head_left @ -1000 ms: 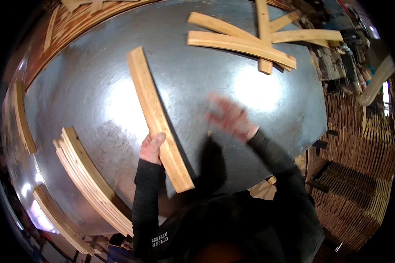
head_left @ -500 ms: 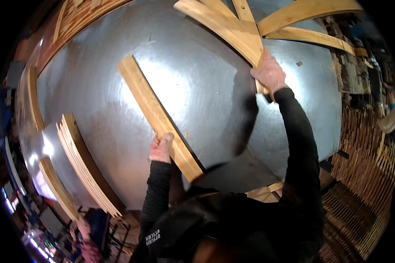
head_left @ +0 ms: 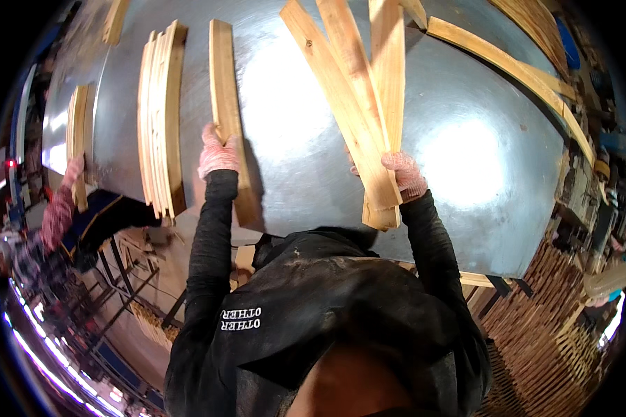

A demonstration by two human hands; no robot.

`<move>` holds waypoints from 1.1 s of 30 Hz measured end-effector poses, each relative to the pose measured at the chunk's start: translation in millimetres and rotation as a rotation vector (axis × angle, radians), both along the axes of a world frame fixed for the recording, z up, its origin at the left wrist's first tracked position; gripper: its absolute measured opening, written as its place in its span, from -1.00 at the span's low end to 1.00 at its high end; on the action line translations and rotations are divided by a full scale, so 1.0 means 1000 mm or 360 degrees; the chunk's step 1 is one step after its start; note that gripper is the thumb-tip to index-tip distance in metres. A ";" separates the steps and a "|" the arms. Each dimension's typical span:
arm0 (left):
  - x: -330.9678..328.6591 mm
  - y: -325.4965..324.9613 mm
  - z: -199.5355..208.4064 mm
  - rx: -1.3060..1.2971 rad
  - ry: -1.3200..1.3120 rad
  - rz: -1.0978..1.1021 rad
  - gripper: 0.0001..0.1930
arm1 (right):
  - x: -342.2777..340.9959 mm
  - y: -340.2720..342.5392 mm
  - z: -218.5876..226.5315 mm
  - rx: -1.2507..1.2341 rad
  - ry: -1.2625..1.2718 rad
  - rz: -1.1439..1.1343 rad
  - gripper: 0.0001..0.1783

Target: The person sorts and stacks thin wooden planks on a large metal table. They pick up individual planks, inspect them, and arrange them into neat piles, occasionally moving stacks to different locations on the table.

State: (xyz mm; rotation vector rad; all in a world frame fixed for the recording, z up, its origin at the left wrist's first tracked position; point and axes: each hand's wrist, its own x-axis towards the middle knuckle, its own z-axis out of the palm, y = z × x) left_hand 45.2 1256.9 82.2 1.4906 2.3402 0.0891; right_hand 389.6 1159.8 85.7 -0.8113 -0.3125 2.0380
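Note:
My left hand (head_left: 219, 154), in a pinkish knit glove, is closed on a wooden board (head_left: 224, 76) near its lower half, with the thumb along the edge. The board points away from me over a shiny metal table (head_left: 285, 174). My right hand (head_left: 405, 175), gloved alike, grips a fan of 3 overlapping boards near their near ends. The top board (head_left: 341, 118) leans to the left, another board (head_left: 348, 42) lies in the middle, and a wider board (head_left: 388, 62) stands on the right. Fingertips show on the far side of this bundle.
Left of my left hand lies a stack of boards (head_left: 161, 118). Farther left, a co-worker's hand (head_left: 75, 167) holds a board (head_left: 78, 125). Curved boards (head_left: 504, 61) lie at the far right. Piled slats (head_left: 535, 299) stand beyond the table's right edge.
The view has turned. The left-hand board has swung from a slant to nearly straight away from me, closer to the stack. My right hand has drawn its boards nearer, clear of the curved ones.

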 end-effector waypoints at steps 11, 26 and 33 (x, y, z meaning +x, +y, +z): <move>-0.026 -0.053 -0.018 0.0199 -0.1770 -0.0130 -0.39 | -0.090 -0.008 -0.008 -0.0260 0.0695 0.0245 -0.06; -0.044 -0.046 0.015 0.0153 0.0092 -0.0448 -0.84 | 0.009 -0.047 0.029 -0.0161 -0.1235 0.0367 -0.33; -0.125 -0.092 0.072 0.0134 0.0414 -0.0453 -0.79 | 0.039 -0.088 0.047 -0.0235 -0.1182 0.0511 -0.48</move>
